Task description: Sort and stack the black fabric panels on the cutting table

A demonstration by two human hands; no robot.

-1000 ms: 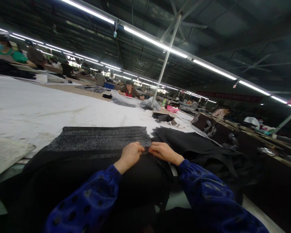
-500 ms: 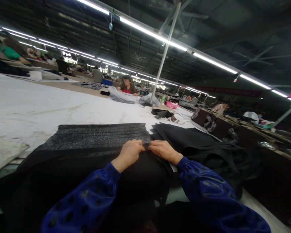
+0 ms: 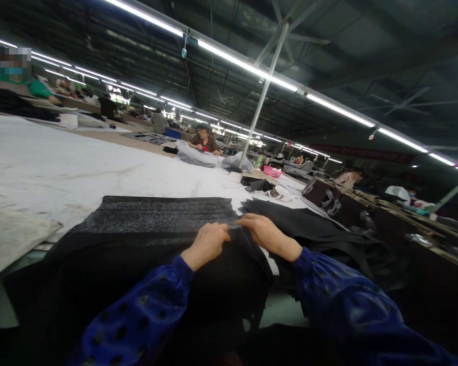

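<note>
A stack of black fabric pieces (image 3: 156,213), with a speckled grey band along its far part, lies on the white-covered table and hangs toward me. My left hand (image 3: 208,244) is closed at the right part of this stack, thumb and fingers pinching the black fabric. Close beside it, my right hand (image 3: 269,235) pinches at the stack's right edge with its fingertips together. The fingertips of both hands nearly meet, and what lies between them is too small to make out fully. Blue dotted sleeves cover both forearms.
A second pile of black fabric (image 3: 309,223) lies to the right. Farther off are dark scraps (image 3: 256,183), a pink basin (image 3: 272,172) and a metal post (image 3: 265,96). A co-worker (image 3: 204,141) sits across the white table surface (image 3: 80,162). Brown panels (image 3: 385,216) stand at the right.
My right hand has shifted slightly right and its wrist has moved away from my left hand. The whole view has tilted and shifted a little.
</note>
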